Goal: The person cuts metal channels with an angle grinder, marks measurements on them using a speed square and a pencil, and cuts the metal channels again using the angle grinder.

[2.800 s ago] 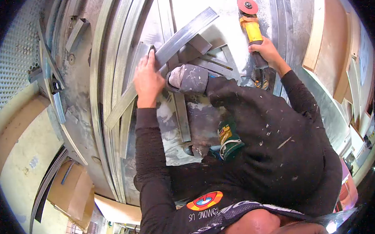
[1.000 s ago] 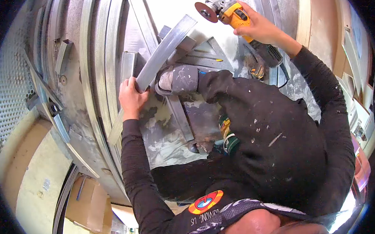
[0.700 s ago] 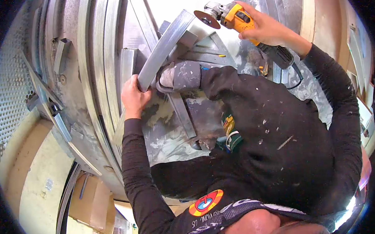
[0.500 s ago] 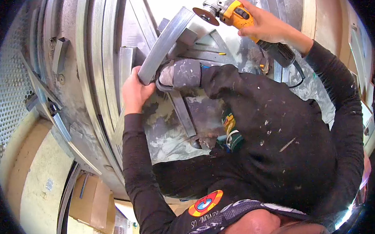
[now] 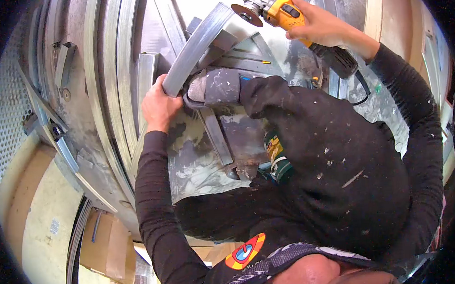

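Note:
My left hand (image 5: 160, 105) is closed round the near end of a square metal tube (image 5: 197, 49), which slants away up and to the right. In my right hand (image 5: 319, 27) is a yellow and black angle grinder (image 5: 289, 12), gripped round its body. Its thin brown disc (image 5: 247, 15) is close to the far end of the tube; whether the two touch I cannot tell. My shoe (image 5: 217, 86) rests beside the tube, over other metal pieces. A short dark tube piece (image 5: 225, 40) lies under the held tube.
Long metal tubes (image 5: 93, 71) run along the left side of the floor. A flat metal bar (image 5: 216, 137) lies below my shoe. The grinder's black cord (image 5: 363, 85) trails at the right. A cardboard box (image 5: 108, 248) stands at lower left.
My left hand and the tube have shifted slightly left in view, as has much of the background. The grinder stays near the tube's far end, held as before.

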Available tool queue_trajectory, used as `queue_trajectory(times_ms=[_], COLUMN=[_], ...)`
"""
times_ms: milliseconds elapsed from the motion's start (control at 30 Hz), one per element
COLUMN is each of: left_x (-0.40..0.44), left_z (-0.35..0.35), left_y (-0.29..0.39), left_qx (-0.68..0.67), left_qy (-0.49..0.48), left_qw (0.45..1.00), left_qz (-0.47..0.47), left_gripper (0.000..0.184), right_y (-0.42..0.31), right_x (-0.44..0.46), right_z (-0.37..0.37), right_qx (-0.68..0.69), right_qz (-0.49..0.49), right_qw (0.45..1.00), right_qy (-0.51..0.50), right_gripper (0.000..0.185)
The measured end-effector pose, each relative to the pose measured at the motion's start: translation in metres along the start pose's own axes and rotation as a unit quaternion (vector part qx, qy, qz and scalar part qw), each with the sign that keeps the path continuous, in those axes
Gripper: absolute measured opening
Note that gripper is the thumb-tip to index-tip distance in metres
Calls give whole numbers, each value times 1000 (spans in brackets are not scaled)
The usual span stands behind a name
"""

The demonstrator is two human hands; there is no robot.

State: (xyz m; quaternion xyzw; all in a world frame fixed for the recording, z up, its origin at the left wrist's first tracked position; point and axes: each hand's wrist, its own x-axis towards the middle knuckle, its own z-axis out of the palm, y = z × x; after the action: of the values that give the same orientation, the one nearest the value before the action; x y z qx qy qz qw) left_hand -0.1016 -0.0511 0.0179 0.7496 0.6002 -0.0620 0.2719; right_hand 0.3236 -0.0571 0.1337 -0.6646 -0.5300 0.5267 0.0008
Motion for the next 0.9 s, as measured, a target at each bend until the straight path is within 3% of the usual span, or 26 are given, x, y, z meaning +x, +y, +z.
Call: queue_trajectory(times_ms=[33, 133, 667, 767, 900], left_x=[0, 0, 0, 1, 0], left_z=[0, -1, -2, -2, -3], left_y=[1, 3, 5, 4, 5], left_qx=[5, 18, 30, 31, 31], left_qy=[3, -1, -6, -2, -3], left_qw=[1000, 1000, 999, 999, 999], left_qz=[-1, -11, -11, -6, -6], left_gripper=[56, 53, 50, 50, 50], right_y=[-3, -32, -29, -30, -25], right_x=[0, -11, -9, -8, -9], right_z=[-1, -14, -14, -14, -14], right_qx=[19, 84, 22, 21, 20], right_qz=[-6, 61, 47, 79, 44], right_qw=[1000, 992, 997, 995, 997], right_qy=[-18, -76, -53, -63, -53], right_gripper=[76, 70, 70, 71, 72])
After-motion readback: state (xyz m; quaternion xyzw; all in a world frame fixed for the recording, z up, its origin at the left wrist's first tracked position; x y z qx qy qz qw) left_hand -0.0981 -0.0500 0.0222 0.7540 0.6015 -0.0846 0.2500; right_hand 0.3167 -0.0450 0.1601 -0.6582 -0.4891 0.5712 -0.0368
